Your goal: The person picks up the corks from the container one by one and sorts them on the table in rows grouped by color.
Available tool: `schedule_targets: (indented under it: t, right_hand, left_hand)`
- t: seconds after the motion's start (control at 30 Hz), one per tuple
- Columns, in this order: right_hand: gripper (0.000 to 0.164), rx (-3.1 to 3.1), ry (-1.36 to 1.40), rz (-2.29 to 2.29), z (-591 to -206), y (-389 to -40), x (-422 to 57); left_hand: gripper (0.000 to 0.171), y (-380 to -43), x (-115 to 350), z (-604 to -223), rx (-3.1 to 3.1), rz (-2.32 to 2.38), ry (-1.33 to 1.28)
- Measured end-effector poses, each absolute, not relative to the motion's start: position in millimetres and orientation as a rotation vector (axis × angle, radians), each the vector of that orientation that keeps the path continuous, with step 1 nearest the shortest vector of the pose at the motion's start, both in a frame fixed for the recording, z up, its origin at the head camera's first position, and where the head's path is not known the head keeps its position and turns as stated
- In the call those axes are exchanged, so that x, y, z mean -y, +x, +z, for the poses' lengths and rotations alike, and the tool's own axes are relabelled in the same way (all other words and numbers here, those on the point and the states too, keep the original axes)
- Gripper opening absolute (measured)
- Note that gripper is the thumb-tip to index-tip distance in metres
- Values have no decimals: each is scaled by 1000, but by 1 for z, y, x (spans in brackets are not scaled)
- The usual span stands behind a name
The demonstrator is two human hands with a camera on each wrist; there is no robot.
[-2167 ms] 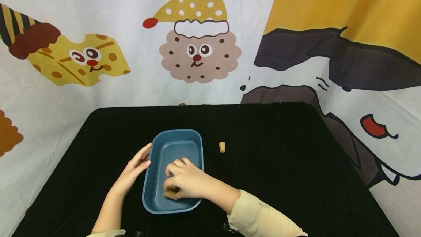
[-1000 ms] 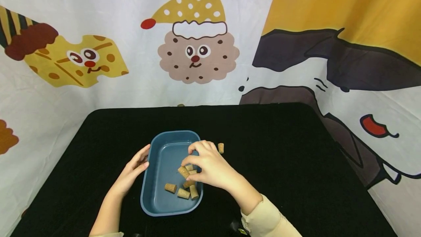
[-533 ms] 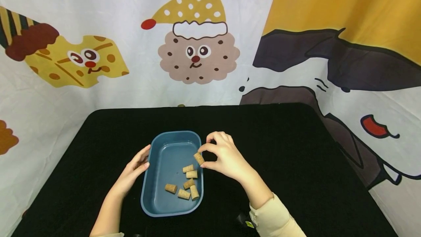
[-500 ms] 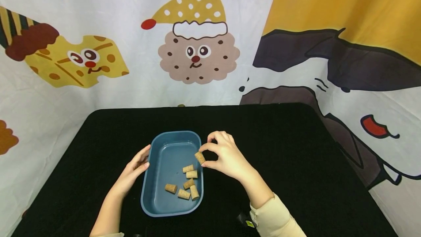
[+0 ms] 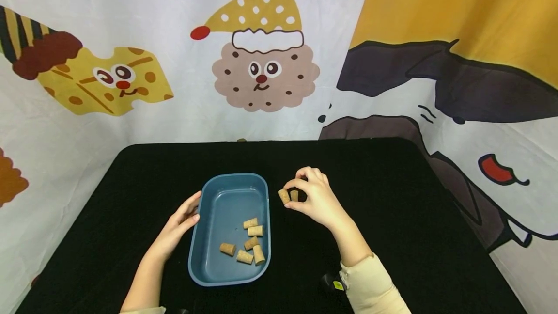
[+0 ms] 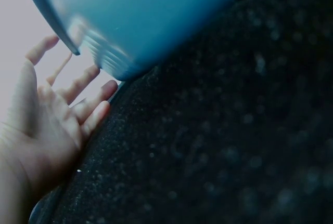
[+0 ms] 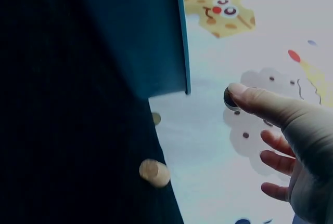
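My right hand (image 5: 317, 198) pinches a cork (image 5: 284, 196) between thumb and forefinger, raised just right of the blue tray (image 5: 268, 197). Behind it, a second cork (image 5: 294, 196) lies on the black cloth; the right wrist view shows this loose cork (image 7: 154, 172) apart from the hand. In that view the held cork (image 7: 229, 99) looks dark under the thumb tip. Several more corks (image 5: 245, 256) lie in the tray's near right part. My left hand (image 5: 176, 224) rests its extended fingers at the tray's left wall, seen from below in the left wrist view (image 6: 57, 115).
Black cloth (image 5: 375, 207) covers the table around the tray. A white curtain (image 5: 183, 125) with cartoon prints hangs behind the table and at its sides. A small dark object with a yellow-green patch (image 5: 338, 285) sits by the right sleeve.
Inside the tray, the right hand took hold of a cork, lifted it and carried it right, past the rim to near the loose cork. The left hand has stayed at the tray.
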State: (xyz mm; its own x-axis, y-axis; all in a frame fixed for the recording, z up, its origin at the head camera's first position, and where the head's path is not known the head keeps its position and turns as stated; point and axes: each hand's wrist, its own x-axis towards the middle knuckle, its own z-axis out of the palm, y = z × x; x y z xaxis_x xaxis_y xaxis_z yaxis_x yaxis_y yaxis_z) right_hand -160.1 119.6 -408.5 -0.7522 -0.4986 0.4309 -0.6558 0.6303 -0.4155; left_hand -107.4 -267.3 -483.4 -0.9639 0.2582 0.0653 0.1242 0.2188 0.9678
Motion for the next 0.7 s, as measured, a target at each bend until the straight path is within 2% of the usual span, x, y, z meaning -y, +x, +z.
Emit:
schedule_targets:
  t: [0.7]
  right_hand:
    - [36, 2650, 701, 858, -441, -180, -159]
  left_hand:
    - [56, -106, 266, -482, -2338, 1881, 366]
